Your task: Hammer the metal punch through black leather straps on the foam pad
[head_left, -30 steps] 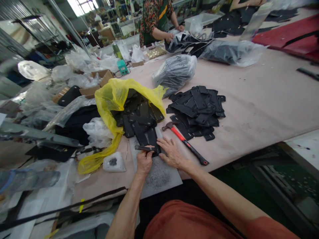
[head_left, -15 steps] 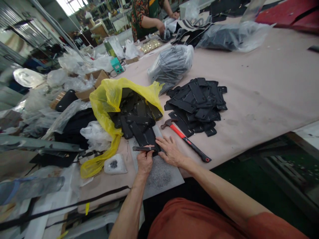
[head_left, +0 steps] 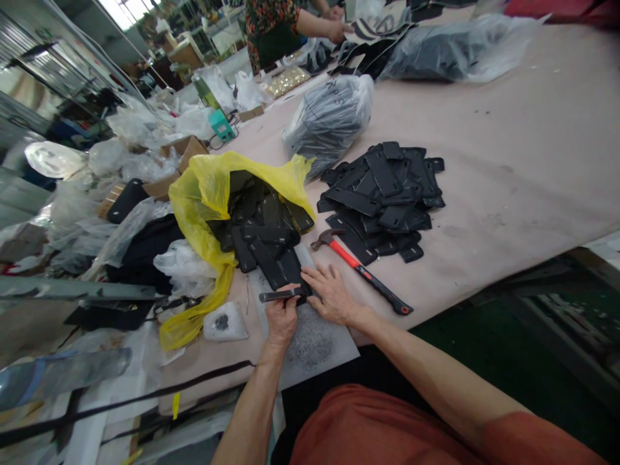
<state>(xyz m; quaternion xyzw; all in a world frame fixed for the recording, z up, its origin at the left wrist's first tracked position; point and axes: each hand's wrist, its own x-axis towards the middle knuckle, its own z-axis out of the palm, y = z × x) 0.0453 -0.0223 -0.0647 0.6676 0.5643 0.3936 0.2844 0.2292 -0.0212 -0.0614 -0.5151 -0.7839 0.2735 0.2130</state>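
Note:
My left hand [head_left: 281, 321] is closed around a slim dark metal punch-like tool [head_left: 272, 296], held nearly level above a pale, black-speckled board [head_left: 314, 345]. The tool's right end meets a small black piece [head_left: 303, 296], mostly hidden by my fingers. My right hand [head_left: 334, 298] lies palm down with fingers stretched out, fingertips at that piece's right edge. Just beyond, flat black strips [head_left: 274, 248] spill from a yellow plastic bag [head_left: 194, 200]. A claw hammer [head_left: 365, 276] with a red and black handle rests to the right of my right hand.
Another heap of black strips [head_left: 387, 194] lies behind the hammer. A white block [head_left: 225, 323] with a dark smudge sits left of the board. Farther back are a filled clear bag [head_left: 332, 116] and a co-worker's hands [head_left: 338, 29]. The table edge runs along the right.
The view has tilted slightly, shifting the far things upward. The tool in my left hand lies a little differently, its left end lower. The co-worker's hands have moved right, to striped material.

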